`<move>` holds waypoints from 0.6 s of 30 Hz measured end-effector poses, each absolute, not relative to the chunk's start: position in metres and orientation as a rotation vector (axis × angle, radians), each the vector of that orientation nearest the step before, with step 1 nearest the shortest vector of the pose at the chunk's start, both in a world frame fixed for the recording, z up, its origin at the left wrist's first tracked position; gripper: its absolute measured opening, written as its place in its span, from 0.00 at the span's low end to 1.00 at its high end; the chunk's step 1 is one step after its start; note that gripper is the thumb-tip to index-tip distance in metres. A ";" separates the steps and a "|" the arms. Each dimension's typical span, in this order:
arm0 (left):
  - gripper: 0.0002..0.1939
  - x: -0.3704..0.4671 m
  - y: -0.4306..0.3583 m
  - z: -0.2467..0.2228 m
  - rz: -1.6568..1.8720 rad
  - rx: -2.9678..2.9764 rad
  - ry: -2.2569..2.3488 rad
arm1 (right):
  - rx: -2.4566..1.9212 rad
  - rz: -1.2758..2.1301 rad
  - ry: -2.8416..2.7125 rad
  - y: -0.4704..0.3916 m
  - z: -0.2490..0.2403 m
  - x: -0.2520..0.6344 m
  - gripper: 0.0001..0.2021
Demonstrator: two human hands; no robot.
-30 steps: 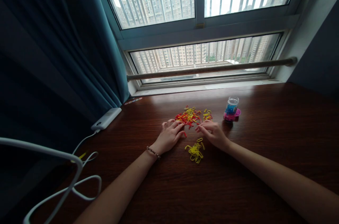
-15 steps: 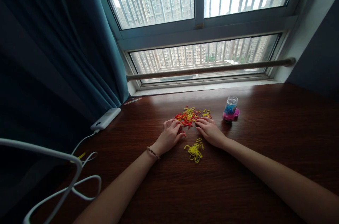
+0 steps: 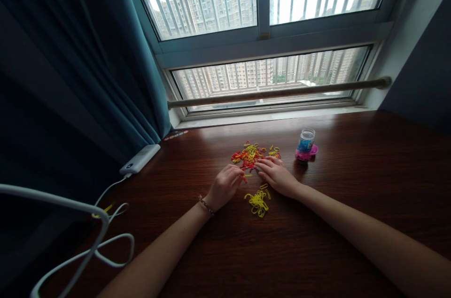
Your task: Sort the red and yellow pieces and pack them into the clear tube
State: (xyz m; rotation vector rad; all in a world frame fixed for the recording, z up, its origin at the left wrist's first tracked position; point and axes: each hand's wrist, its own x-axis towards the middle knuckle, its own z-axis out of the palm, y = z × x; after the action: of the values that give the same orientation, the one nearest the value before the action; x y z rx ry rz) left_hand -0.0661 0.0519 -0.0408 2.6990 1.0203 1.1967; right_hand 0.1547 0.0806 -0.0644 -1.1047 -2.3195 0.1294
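Note:
A mixed pile of red and yellow loops (image 3: 251,153) lies on the dark wooden table (image 3: 303,251). My left hand (image 3: 226,185) is at the pile's near left edge, its fingers bent together beside a few red and yellow pieces; whatever the fingertips hold is too small to make out. My right hand (image 3: 276,175) rests palm down at the pile's near right edge, fingers spread and touching red pieces. Closer to me, between the wrists, sits a separate heap of yellow loops (image 3: 258,203).
A clear jar with blue and pink contents (image 3: 306,145) stands right of the pile, beside a pink lid (image 3: 314,149). A white power bank (image 3: 140,159) with a white cable (image 3: 102,223) is at the left, by the blue curtain (image 3: 141,96). A window runs behind the table.
My left hand has drawn back slightly toward me, uncovering part of the pile's near left edge, and its fingers are more closed. My right fingers have shifted a little to the left.

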 end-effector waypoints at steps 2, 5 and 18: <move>0.07 -0.059 0.044 -0.039 1.076 2.799 0.863 | -1.155 0.110 -2.376 0.079 -0.064 0.153 0.18; 0.09 -0.051 0.036 -0.037 0.861 2.941 0.653 | -1.199 0.111 -2.394 0.079 -0.064 0.152 0.19; 0.09 -0.086 0.073 -0.045 1.161 2.700 1.461 | -0.985 0.210 -2.069 0.079 -0.054 0.157 0.14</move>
State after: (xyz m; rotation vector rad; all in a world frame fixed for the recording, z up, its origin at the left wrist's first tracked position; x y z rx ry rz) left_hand -0.0855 0.0728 -0.0447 2.7001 1.4613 1.1609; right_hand 0.1567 0.0790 -0.0538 -0.9846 -2.0691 0.2100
